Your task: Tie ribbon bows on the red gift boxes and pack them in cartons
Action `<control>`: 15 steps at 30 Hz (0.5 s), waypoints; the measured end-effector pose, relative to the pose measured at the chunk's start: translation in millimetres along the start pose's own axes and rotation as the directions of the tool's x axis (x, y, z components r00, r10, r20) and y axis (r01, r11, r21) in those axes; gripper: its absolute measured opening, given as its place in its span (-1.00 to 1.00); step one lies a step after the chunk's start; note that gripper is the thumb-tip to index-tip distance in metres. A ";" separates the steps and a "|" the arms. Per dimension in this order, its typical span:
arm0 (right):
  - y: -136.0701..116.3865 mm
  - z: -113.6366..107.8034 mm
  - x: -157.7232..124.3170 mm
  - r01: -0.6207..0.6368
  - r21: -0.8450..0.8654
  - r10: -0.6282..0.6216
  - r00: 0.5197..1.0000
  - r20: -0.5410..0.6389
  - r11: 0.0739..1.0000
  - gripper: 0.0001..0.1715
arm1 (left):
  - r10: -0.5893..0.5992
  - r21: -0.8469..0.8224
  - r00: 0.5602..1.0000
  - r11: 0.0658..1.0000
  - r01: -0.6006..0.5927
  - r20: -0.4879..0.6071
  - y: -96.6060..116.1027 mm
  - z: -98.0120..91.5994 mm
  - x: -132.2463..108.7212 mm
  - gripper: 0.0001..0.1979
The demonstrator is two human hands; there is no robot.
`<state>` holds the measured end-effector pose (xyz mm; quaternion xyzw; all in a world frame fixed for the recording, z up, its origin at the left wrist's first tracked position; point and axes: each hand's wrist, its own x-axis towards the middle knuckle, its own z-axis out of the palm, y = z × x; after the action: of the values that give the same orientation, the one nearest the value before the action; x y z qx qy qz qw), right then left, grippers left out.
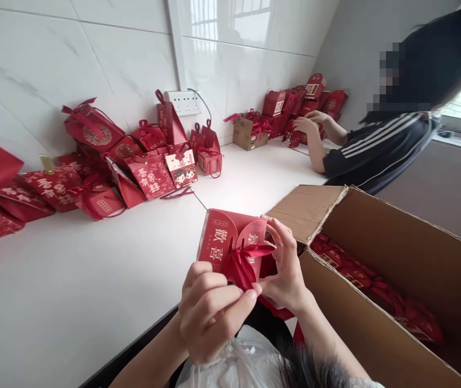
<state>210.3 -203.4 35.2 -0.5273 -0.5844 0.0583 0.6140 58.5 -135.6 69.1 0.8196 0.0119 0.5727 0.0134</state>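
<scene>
A red gift box (230,231) with pale printed characters is held up in front of me, above the near edge of the white counter. A red ribbon bow (244,264) is tied across its front. My left hand (216,310) is closed at the lower front of the box, its thumb and fingers pinching the bow's lower end. Around the box's right side curls my right hand (285,264), fingers at the upper edge and thumb near the bow. Part of the box's bottom is hidden behind my left hand.
Many red gift boxes (153,175) line the wall on the white counter (133,264). An open cardboard carton (376,302) at right holds more red packages. Beyond it, a co-worker (379,145) handles red boxes near a small brown carton (249,134). A white power strip (182,102) is on the wall.
</scene>
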 end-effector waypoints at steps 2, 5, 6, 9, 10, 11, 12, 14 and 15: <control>-2.0 -9.7 -3.9 -0.008 -0.034 0.006 0.999 -0.035 0.999 0.13 | -0.002 -0.034 1.000 0.999 0.001 -0.015 6.9 5.0 4.2 -0.81; -6.7 -24.9 -8.9 -0.040 -0.116 0.033 0.997 -0.067 0.992 0.15 | -0.044 -0.119 0.999 0.992 0.048 0.030 9.0 11.8 11.3 -0.82; -9.2 -30.8 -10.5 -0.051 -0.148 0.041 0.996 -0.074 0.988 0.16 | -0.096 -0.147 0.995 0.984 0.101 0.035 6.4 15.0 14.1 -0.84; -20.4 -54.3 -17.6 -0.076 -0.284 0.049 0.993 -0.103 0.956 0.19 | -0.395 -0.142 0.918 0.908 0.394 0.020 -9.0 31.2 22.6 -0.83; -25.1 -65.2 -21.3 -0.085 -0.344 0.048 0.992 -0.116 0.935 0.19 | -0.505 -0.106 0.863 0.856 0.506 0.037 -14.7 39.5 24.9 -0.79; -30.1 -77.9 -25.8 -0.103 -0.400 0.052 0.989 -0.138 0.911 0.18 | -0.586 -0.062 0.806 0.804 0.591 0.082 -19.3 49.4 26.7 -0.76; -35.1 -92.6 -31.1 -0.139 -0.440 0.067 0.982 -0.174 0.887 0.17 | -0.632 -0.020 0.758 0.766 0.643 0.162 -22.3 60.9 27.7 -0.73; -44.7 -127.0 -43.6 -0.272 -0.430 0.145 0.942 -0.304 0.861 0.19 | -0.600 0.003 0.728 0.772 0.635 0.330 -21.5 87.4 27.2 -0.71; -48.8 -145.6 -50.3 -0.363 -0.370 0.213 0.896 -0.389 0.855 0.19 | -0.525 -0.033 0.754 0.812 0.583 0.394 -17.5 101.8 25.8 -0.72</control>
<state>281.5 -343.7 72.0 -0.7350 -0.3827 -0.0709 0.5553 162.9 -118.1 57.7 0.8673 0.2078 0.3783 0.2478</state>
